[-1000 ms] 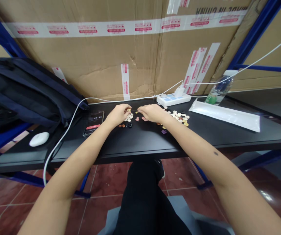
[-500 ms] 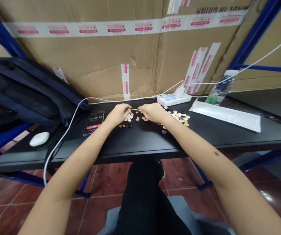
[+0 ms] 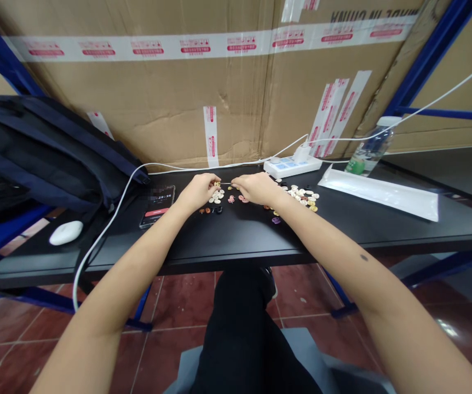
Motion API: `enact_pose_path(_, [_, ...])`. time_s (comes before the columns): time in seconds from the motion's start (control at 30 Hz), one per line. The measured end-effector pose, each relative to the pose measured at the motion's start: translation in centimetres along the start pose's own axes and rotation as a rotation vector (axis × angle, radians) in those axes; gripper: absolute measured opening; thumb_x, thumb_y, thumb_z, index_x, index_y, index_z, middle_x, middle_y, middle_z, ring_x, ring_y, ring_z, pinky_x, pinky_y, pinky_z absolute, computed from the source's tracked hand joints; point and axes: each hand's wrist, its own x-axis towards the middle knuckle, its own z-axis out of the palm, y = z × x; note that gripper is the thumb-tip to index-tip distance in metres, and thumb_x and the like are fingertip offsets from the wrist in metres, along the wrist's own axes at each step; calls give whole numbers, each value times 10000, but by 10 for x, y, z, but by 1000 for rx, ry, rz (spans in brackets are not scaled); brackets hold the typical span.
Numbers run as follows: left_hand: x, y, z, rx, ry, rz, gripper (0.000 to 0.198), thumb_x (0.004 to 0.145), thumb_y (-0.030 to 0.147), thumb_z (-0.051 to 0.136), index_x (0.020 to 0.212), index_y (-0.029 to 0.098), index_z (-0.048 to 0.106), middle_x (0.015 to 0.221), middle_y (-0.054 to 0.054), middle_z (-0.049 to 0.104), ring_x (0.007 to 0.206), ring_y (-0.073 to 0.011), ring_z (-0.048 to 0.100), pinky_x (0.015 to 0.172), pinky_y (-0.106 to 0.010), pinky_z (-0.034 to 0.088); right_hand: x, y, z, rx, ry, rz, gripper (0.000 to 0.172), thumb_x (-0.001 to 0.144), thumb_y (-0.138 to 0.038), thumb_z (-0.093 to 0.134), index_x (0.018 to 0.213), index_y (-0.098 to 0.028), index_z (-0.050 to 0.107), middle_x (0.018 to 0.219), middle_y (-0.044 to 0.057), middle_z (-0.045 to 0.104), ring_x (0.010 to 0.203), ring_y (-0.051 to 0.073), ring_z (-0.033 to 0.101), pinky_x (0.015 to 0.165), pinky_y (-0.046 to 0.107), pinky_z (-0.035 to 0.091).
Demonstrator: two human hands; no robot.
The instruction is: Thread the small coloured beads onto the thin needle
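Note:
My left hand point(image 3: 200, 190) is closed in a pinch on a small yellowish piece point(image 3: 217, 184) at the back middle of the black table. A thin light-coloured strand point(image 3: 226, 184) runs from it to my right hand point(image 3: 254, 187), whose fingertips pinch the strand's other end. Between and below the hands lie pink pieces point(image 3: 231, 199) and a small yellow one. Several cream pieces point(image 3: 218, 196) lie under my left fingers, with orange and black ones point(image 3: 208, 210) nearer the front. A larger heap of cream and yellow pieces point(image 3: 299, 195) spreads to the right of my right wrist, beside a purple piece point(image 3: 276, 220).
A phone point(image 3: 157, 206) lies left of my left hand, with a white case point(image 3: 66, 233) and dark backpack point(image 3: 51, 148) farther left. Behind the heap is a power strip point(image 3: 292, 166) with a white cable. A bottle point(image 3: 372, 146) and white packet point(image 3: 379, 192) are at right.

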Motion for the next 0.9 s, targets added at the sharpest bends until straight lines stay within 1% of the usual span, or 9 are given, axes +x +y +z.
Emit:
enact_pose_path(0.07, [0, 1, 0, 14, -16, -7, 222, 880, 154, 690, 1091, 129, 751, 1052, -119, 775, 871, -208, 716, 892, -360, 576, 0, 0, 0, 8, -14, -6, 281, 1026, -238, 495, 1181, -179, 722, 1124, 90, 771, 926, 218, 700, 658, 304, 305])
enact_pose_path(0.17, [0, 3, -1, 27, -25, -9, 229, 882, 147, 687, 1099, 121, 754, 1055, -127, 775, 883, -217, 720, 898, -363, 575, 0, 0, 0, 11, 26, -6, 282, 1029, -222, 485, 1156, -180, 733, 1112, 90, 770, 921, 212, 695, 650, 307, 299])
enact_pose_path(0.3, [0, 3, -1, 13, -1, -5, 220, 879, 146, 692, 1088, 126, 758, 1043, -120, 779, 871, -210, 720, 898, -360, 577, 0, 0, 0, -11, 73, 0, 301, 1028, -199, 468, 1153, -182, 741, 1056, 92, 772, 887, 205, 689, 631, 311, 279])
enact_pose_path(0.4, [0, 1, 0, 6, 22, 12, 215, 875, 162, 699, 1081, 142, 760, 1030, -107, 780, 859, -203, 717, 894, -361, 580, 0, -1, -1, -16, 54, 5, 309, 1038, -225, 457, 1165, -179, 735, 1091, 96, 772, 906, 215, 698, 636, 314, 286])
enact_pose_path(0.5, [0, 0, 0, 10, 14, 19, 211, 877, 158, 692, 1076, 142, 761, 1026, -108, 781, 853, -201, 717, 882, -354, 582, 0, -2, -1, -15, 12, -6, 296, 1023, -225, 479, 1179, -176, 726, 1124, 98, 772, 927, 221, 702, 647, 313, 297])
enact_pose_path(0.6, [0, 1, 0, 12, 0, 15, 210, 877, 152, 692, 1076, 139, 760, 1028, -109, 780, 855, -202, 718, 880, -350, 582, 0, -1, 0, -12, 40, -4, 309, 1020, -220, 473, 1184, -186, 734, 1108, 92, 772, 907, 215, 697, 639, 317, 292])
enact_pose_path(0.73, [-1, 3, -1, 4, 11, -4, 217, 879, 161, 704, 1088, 134, 755, 1023, -108, 778, 861, -203, 715, 895, -359, 578, 0, 0, 1, -39, 86, -2, 337, 1014, -197, 451, 1178, -190, 746, 1040, 92, 769, 846, 205, 681, 628, 325, 276])
enact_pose_path(0.83, [-1, 4, -2, 7, 8, -7, 221, 880, 155, 703, 1094, 129, 750, 1030, -110, 776, 861, -199, 711, 896, -357, 575, 0, -1, 1, -46, 86, -5, 341, 1012, -195, 446, 1177, -186, 745, 1041, 100, 764, 837, 204, 675, 633, 322, 283])
enact_pose_path(0.9, [-1, 2, -1, 11, 1, -3, 222, 879, 150, 699, 1094, 132, 749, 1047, -111, 775, 861, -197, 710, 891, -353, 575, 0, -1, 1, -39, 63, -1, 336, 1017, -212, 445, 1184, -185, 736, 1065, 100, 767, 849, 208, 682, 635, 320, 289])
